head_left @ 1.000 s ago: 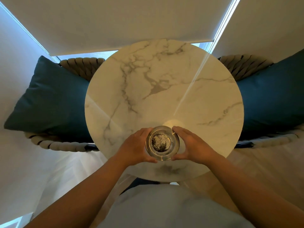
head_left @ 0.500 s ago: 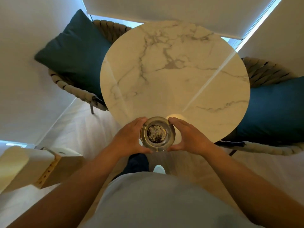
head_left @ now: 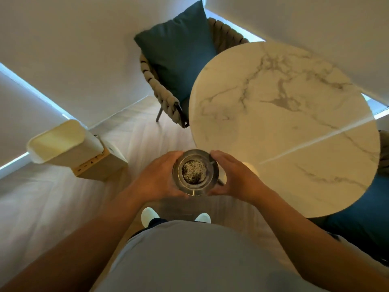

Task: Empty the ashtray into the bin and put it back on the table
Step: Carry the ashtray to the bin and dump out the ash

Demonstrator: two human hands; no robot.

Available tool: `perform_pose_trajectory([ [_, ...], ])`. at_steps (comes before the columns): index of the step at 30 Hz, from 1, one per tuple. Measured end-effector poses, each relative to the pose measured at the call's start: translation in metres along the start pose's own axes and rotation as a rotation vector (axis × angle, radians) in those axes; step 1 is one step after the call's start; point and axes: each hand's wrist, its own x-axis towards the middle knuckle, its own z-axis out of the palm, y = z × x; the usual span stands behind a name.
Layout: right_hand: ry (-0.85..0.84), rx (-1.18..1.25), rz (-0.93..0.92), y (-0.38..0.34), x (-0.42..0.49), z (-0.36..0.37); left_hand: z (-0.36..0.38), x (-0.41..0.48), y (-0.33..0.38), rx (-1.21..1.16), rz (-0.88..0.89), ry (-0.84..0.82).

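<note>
A round glass ashtray (head_left: 194, 172) with grey ash in its middle is held level in the air, off the left edge of the round marble table (head_left: 284, 123) and above the floor. My left hand (head_left: 159, 175) cups its left side and my right hand (head_left: 236, 175) cups its right side. A cream bin (head_left: 61, 142) with its lid flipped up stands on the floor to the left, its opening facing me.
A woven chair with a dark teal cushion (head_left: 179, 49) stands behind the table at the left. Another teal cushion (head_left: 362, 224) shows at the lower right. My white shoes (head_left: 148, 214) are on the pale wooden floor. White walls and blinds close the corner.
Both hands have lifted the ashtray off the table and carried it left past the table's edge. My view has swung left, bringing the bin into sight.
</note>
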Motion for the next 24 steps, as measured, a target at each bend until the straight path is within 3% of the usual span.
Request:
perform_pose_trajectory([
  [24, -0.353, -0.095, -0.425, -0.214, 0.2, 0.149, -0.116, -0.195, -0.201, -0.094, -0.429, 0.408],
])
